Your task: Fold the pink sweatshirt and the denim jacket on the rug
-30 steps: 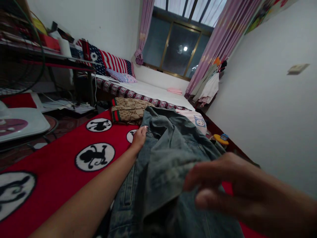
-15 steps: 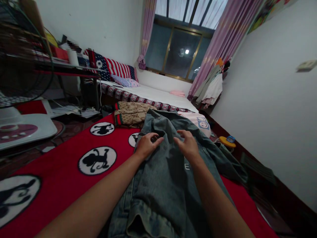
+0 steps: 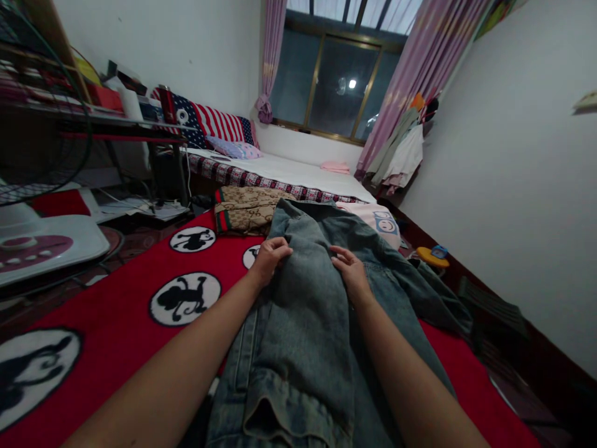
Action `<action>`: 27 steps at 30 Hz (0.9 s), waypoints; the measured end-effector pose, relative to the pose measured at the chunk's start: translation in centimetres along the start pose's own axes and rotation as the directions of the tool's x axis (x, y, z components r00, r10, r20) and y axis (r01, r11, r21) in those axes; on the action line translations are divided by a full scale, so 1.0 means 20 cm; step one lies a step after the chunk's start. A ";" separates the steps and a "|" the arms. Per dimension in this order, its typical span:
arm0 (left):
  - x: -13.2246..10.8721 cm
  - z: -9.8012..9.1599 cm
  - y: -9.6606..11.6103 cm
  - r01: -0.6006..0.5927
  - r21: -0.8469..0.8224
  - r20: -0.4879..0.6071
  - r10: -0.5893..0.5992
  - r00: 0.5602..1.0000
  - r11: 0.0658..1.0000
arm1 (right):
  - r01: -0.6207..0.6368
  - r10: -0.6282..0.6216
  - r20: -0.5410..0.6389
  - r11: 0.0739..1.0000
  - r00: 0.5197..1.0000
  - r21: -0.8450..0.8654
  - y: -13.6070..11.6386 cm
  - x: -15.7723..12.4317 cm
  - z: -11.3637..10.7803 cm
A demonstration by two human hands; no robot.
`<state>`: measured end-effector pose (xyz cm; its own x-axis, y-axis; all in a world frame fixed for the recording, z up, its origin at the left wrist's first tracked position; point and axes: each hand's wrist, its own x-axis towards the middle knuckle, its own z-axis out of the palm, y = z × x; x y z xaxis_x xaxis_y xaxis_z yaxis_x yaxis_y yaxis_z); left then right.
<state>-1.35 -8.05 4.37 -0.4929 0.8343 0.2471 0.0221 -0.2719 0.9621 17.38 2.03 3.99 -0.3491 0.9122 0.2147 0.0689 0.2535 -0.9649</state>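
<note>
Pinched on the denim sleeve (image 3: 308,311) at its eleven o'clock: my left hand (image 3: 267,260); right hand (image 3: 352,272) at one, grip unclear.

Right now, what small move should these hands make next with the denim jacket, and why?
Perhaps move the right hand to the outstretched sleeve and bring that inward. On the denim jacket, the near sleeve already lies lengthwise over the body, a hand at each edge, left hand included, while the other sleeve spreads off to the right.
</note>
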 end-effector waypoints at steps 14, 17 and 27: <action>0.02 -0.07 0.00 0.163 0.215 0.046 -0.177 0.983 0.963 | 0.584 0.132 0.840 0.662 0.526 -0.470 -0.56 -0.47 0.16; 0.02 -0.07 0.00 0.169 0.213 0.061 -0.186 0.981 0.962 | 0.742 0.173 0.877 0.475 0.448 -0.473 -0.51 -0.59 0.26; 0.04 -0.11 0.08 0.019 0.387 0.251 -0.125 0.960 0.922 | 0.518 -0.007 0.895 0.818 0.445 -0.251 -0.60 -0.49 0.18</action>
<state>-3.58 -8.93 5.79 -0.2578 0.9551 0.1461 0.3480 -0.0493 0.9362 16.56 -11.14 12.86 -0.9927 0.1161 -0.0332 0.1104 0.7605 -0.6399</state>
